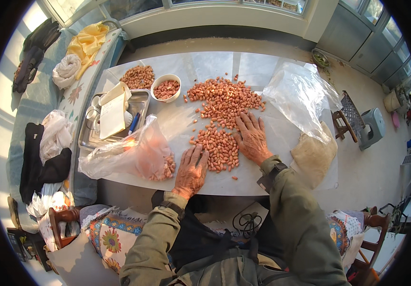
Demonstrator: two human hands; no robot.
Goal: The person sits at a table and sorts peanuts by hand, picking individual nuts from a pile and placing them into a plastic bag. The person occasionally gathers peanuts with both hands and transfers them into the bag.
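Note:
Shelled peanuts lie loose on a pale, glossy table, a large heap with a smaller one joined to it nearer me. My left hand rests palm down at the left edge of the smaller heap, its fingertips touching nuts. On the right side, where the two heaps meet, my right hand lies flat with its fingers spread a little. Whether nuts are under either palm is hidden. A white bowl of peanuts stands at the back left, beside a pile of lighter brown nuts. A clear plastic bag with peanuts lies left of my left hand.
A metal tray holds cups, a notepad and a blue marker. At the table's right lie a clear plastic bag and a beige cloth. Beyond it stand a wooden folding stool and a grey plastic stool.

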